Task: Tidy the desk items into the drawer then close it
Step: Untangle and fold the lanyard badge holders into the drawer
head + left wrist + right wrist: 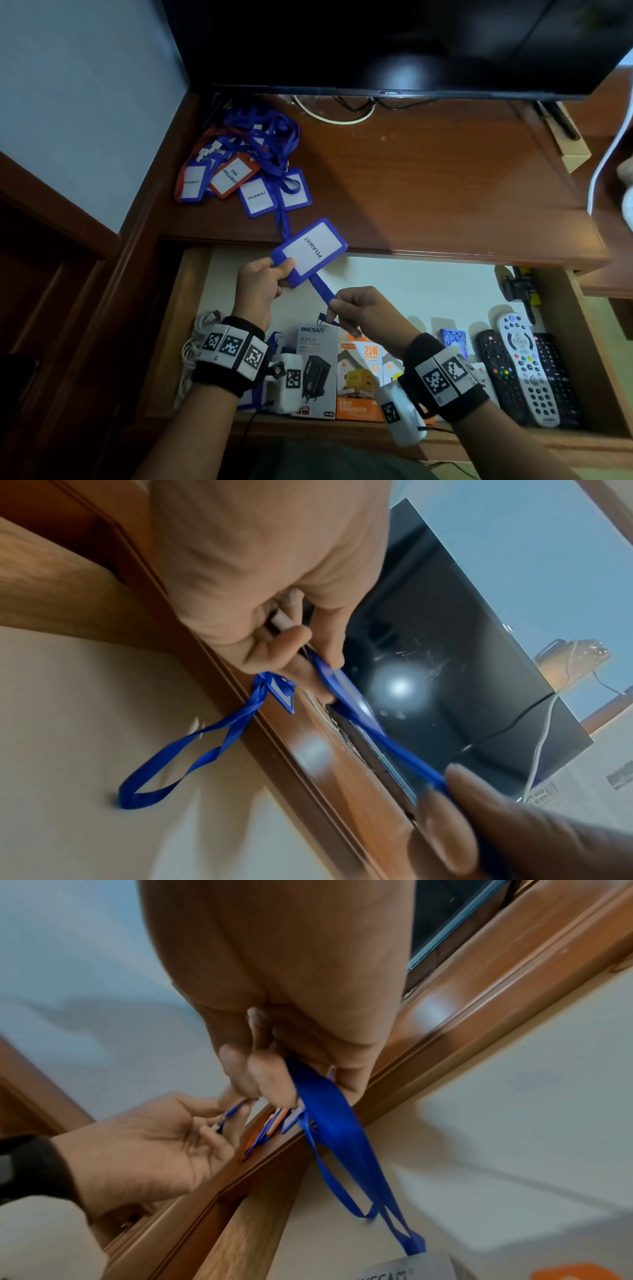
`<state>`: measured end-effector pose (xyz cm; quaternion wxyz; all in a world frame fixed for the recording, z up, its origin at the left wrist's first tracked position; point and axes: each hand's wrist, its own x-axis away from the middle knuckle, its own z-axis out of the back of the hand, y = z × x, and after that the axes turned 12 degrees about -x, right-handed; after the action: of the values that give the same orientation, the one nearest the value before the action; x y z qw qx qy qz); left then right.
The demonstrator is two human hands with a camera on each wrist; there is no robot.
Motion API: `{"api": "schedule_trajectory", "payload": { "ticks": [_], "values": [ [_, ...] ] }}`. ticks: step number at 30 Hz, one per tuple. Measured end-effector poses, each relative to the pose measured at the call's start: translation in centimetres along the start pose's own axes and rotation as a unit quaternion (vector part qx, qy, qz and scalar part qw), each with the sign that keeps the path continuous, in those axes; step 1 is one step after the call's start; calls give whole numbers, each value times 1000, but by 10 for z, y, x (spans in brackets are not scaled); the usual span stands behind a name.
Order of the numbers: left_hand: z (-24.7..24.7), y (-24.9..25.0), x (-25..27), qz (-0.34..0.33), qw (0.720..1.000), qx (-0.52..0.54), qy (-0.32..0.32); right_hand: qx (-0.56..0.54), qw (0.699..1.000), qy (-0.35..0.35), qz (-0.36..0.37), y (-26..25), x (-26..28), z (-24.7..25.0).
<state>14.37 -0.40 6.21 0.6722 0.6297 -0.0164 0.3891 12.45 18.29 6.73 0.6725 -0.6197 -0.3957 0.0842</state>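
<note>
My left hand (274,274) pinches a corner of a blue badge holder (310,251) marked PELAWAT, held above the front edge of the desk and the open drawer (411,284). Its blue lanyard (322,289) runs down to my right hand (337,310), which pinches the strap. In the right wrist view the lanyard (329,1123) hangs in loops from my right fingers (270,1080) down toward the drawer. In the left wrist view the blue badge holder (342,693) shows edge-on under my left fingers (291,642). A pile of blue and orange badges (239,168) lies on the desk's back left.
The drawer holds two charger boxes (342,373), several remote controls (524,373), a small blue box (452,341) and a white cable (198,342) at left. A dark TV screen (394,44) stands at the back of the wooden desk (445,178), with cables under it.
</note>
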Motion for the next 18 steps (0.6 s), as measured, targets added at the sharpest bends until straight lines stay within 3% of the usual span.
{"api": "schedule_trajectory", "payload": {
  "ticks": [5, 8, 12, 18],
  "values": [
    [-6, 5, 13, -83, 996, -17, -22, 34, 999, -32, 23, -1, -5, -7],
    [-11, 8, 17, -148, 988, -36, -8, 110, 992, 14, 68, 5, -16, -7],
    [-15, 10, 17, -201, 978, -59, 1, 167, 978, 116, 35, 10, -31, -4],
    [-18, 9, 16, -205, 976, -71, -23, -38, 974, 223, -3, 13, -52, -7]
  ]
}}
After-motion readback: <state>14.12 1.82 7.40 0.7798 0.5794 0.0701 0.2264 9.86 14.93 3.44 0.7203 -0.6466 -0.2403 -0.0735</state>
